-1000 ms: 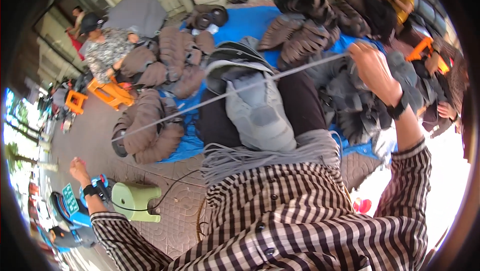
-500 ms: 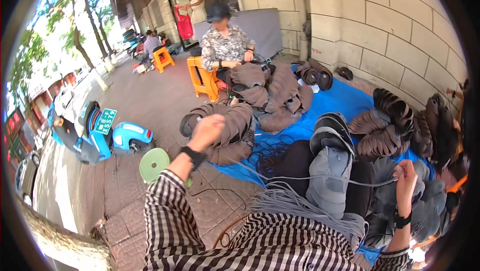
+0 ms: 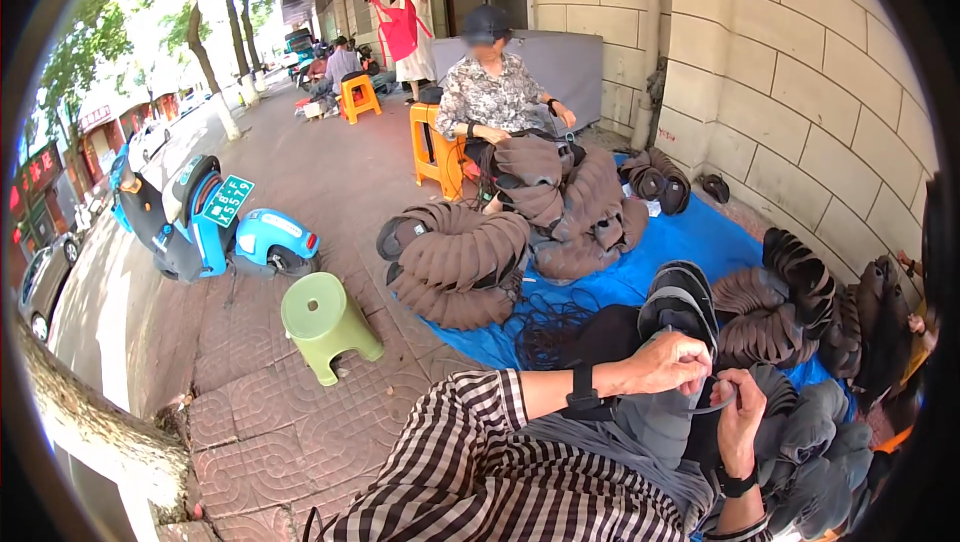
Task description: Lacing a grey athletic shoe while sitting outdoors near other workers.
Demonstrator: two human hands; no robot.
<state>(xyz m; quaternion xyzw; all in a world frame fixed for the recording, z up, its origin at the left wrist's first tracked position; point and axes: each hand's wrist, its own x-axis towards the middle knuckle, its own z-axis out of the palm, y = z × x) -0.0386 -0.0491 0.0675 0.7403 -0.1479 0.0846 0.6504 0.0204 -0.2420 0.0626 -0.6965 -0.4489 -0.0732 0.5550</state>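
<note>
Left hand (image 3: 668, 362) and right hand (image 3: 738, 420) pinch grey cord (image 3: 712, 408) over shoe piece (image 3: 680, 310); stitching step underway; next pull likely toward 3 o'clock.

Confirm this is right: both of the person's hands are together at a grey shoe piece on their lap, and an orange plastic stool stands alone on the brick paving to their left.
Not quite. The head view shows the lone stool on the paving is light green, not orange. Both hands, left hand and right hand, do meet at the grey shoe piece.
</note>
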